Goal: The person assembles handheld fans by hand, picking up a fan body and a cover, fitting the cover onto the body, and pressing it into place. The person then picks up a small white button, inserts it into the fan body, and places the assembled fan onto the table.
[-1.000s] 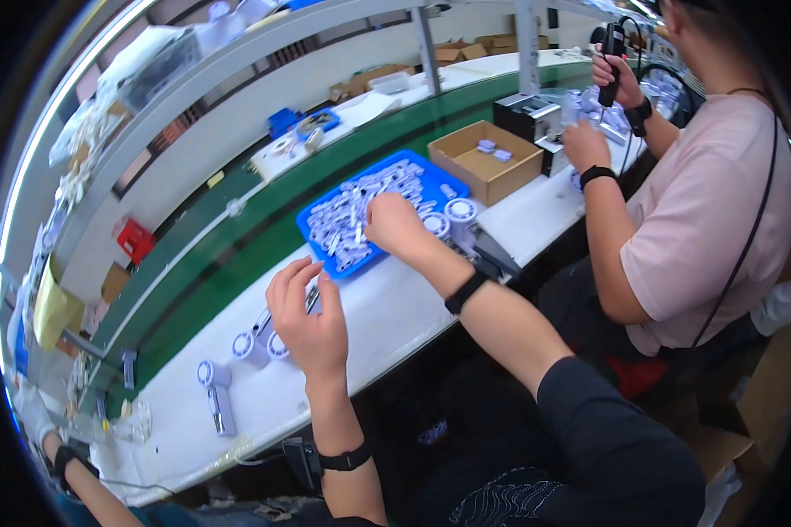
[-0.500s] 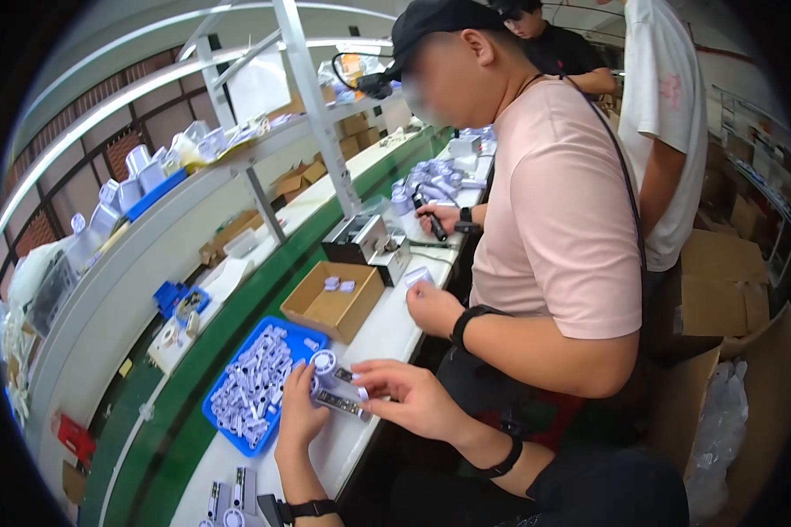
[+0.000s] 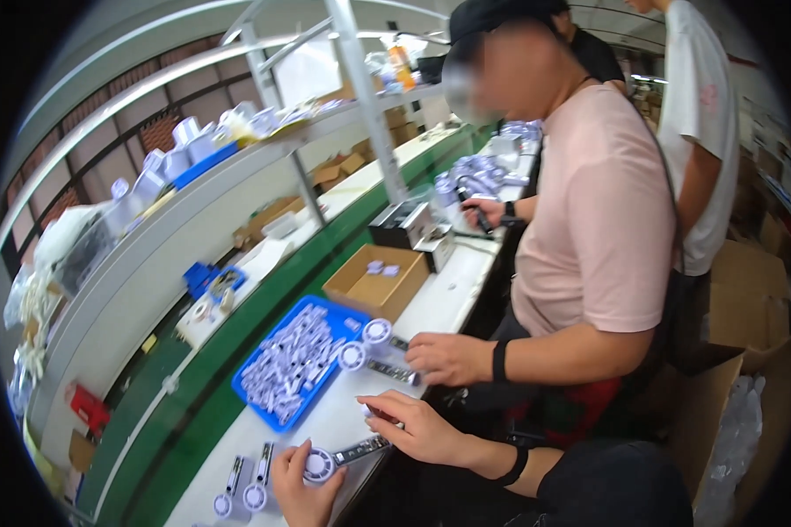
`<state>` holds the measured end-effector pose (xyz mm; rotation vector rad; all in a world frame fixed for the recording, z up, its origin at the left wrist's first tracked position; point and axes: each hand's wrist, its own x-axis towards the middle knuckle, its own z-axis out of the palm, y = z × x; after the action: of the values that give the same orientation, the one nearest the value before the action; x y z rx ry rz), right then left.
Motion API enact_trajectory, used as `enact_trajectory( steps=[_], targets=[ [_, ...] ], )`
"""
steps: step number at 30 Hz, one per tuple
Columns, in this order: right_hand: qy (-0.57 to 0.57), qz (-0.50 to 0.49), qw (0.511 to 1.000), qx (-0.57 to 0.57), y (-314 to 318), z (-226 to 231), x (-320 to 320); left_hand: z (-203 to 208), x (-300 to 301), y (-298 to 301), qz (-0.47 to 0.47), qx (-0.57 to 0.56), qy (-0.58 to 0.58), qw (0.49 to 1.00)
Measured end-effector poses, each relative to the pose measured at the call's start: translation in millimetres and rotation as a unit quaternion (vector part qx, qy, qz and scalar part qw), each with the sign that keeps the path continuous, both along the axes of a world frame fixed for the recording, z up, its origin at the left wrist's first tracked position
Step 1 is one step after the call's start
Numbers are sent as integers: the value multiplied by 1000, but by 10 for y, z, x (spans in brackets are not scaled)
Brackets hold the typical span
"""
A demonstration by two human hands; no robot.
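My left hand point(image 3: 301, 488) is closed round the round grille end of a pale lilac handheld fan body point(image 3: 319, 465). The fan's open handle, with a bare circuit board point(image 3: 360, 451), points toward my right hand point(image 3: 424, 430). That hand is raised over the bench edge, its thumb and fingers pinching a small pale lilac part point(image 3: 366, 411), mostly hidden. Left of my left hand, two more fan bodies point(image 3: 254, 496) lie with boards exposed. Farther up, a co-worker's hand point(image 3: 453, 358) is at two other fan bodies point(image 3: 352, 356).
A blue tray point(image 3: 283, 428) full of small lilac parts is on the white bench. Beyond it stand a cardboard box point(image 3: 360, 294) with a few pieces and a black-and-silver device point(image 3: 404, 226). A co-worker point(image 3: 602, 211) sits close on the right. A green conveyor strip point(image 3: 171, 439) runs along the left.
My hands have drawn back from the two fan bodies by the tray, where the co-worker's hand is now. My left hand has taken hold of another fan body nearer to me. The view has shifted.
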<state>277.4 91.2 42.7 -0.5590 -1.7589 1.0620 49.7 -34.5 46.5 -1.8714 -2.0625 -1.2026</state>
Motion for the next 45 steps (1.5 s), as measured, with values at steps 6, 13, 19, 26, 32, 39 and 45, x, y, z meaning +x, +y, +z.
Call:
enact_trajectory(
  steps=[6, 13, 19, 26, 32, 39, 45],
  targets=[
    [-107, 109, 988, -10, -260, -129, -258, -150, 16, -705, 60, -15, -88, 994],
    [-46, 119, 961, 244, -163, -347, -471, -320, 25, -636, 104, 38, -97, 989],
    [-96, 152, 955, 236, -102, -215, -610, -316, -69, -531, 92, 43, -126, 987],
    [-75, 143, 966, 202, -178, -184, -733, -324, -31, -540, 63, 61, -189, 978],
    [-94, 186, 957, 201, -139, -166, -725, -316, 1, -574, 80, 69, -136, 985],
    [-122, 213, 951, 186, -67, -77, -710, -59, -126, -471, -1, 82, 24, 996],
    [-121, 204, 948, 212, -55, -80, -726, -66, -207, -396, -66, 17, -85, 994]
  ],
)
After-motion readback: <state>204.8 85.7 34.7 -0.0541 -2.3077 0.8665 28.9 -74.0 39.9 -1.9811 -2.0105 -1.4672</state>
